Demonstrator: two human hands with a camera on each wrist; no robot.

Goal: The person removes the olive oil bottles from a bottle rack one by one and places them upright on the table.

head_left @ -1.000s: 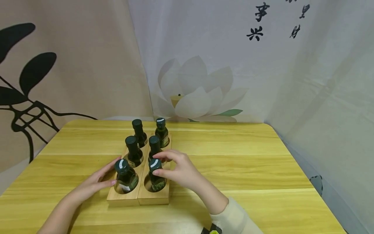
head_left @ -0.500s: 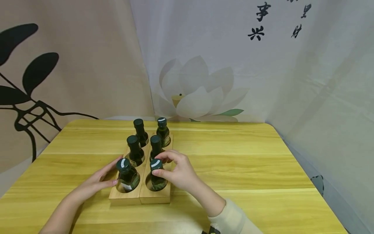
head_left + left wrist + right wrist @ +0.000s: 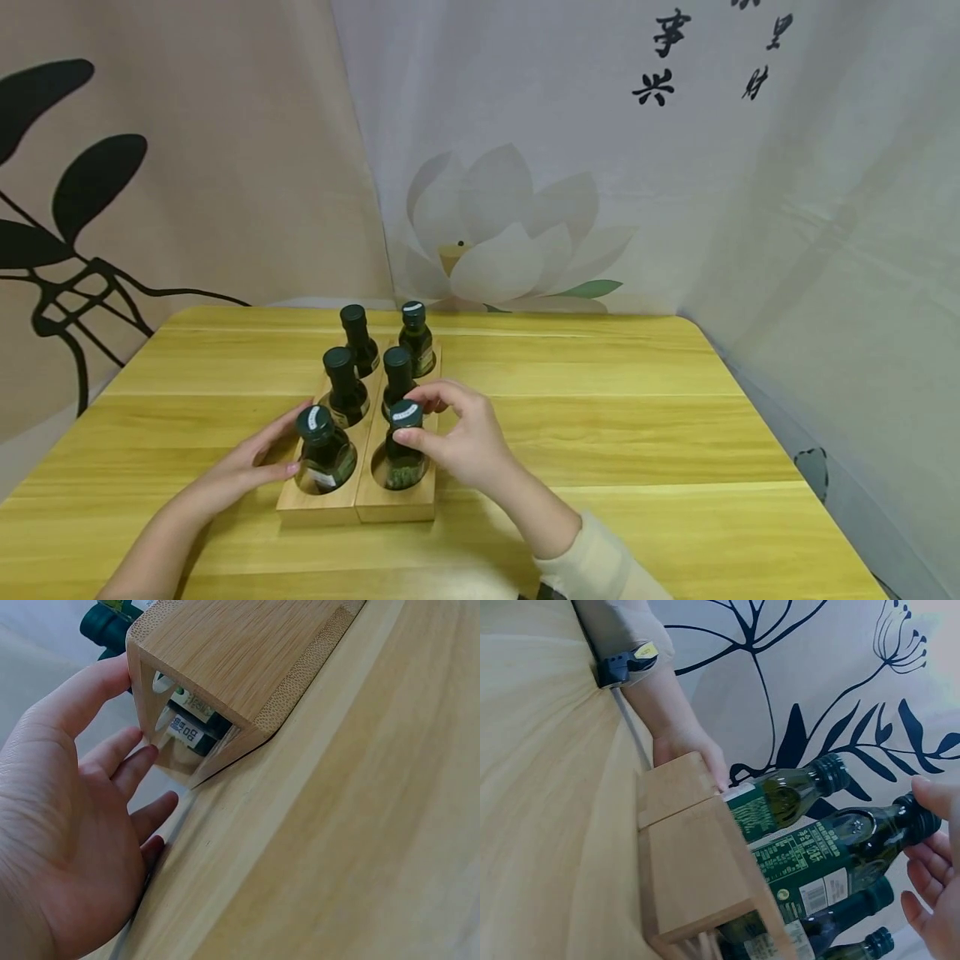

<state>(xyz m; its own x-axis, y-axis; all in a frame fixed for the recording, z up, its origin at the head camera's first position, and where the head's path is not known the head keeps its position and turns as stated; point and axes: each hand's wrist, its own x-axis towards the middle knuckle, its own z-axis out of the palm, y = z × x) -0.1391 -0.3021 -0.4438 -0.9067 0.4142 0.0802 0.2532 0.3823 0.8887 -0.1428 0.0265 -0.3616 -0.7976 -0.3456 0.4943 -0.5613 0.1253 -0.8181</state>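
Observation:
My right hand [image 3: 468, 437] pinches the cap of the front-right dark green glass bottle [image 3: 406, 468] between thumb and fingers. The bottle stands in the round hole of a wooden holder [image 3: 395, 511]; the right wrist view shows its green label and barcode. My left hand [image 3: 228, 479] touches the outer side of the adjoining left holder [image 3: 318, 517], beside the front-left bottle [image 3: 326, 458]. In the left wrist view its thumb and fingers lie loosely extended at the edge of the wooden holder [image 3: 217, 652].
Behind the front pair, more green bottles stand in the holders: middle left [image 3: 344, 387], middle right [image 3: 398, 375], back left [image 3: 358, 342] and back right [image 3: 416, 340]. A yellow wooden table [image 3: 600, 433] carries everything. A printed curtain [image 3: 510, 100] hangs behind it.
The front-right bottle's cap has shifted slightly up and to the right with my right hand, so the bottle leans less to the left. My left hand stays in place.

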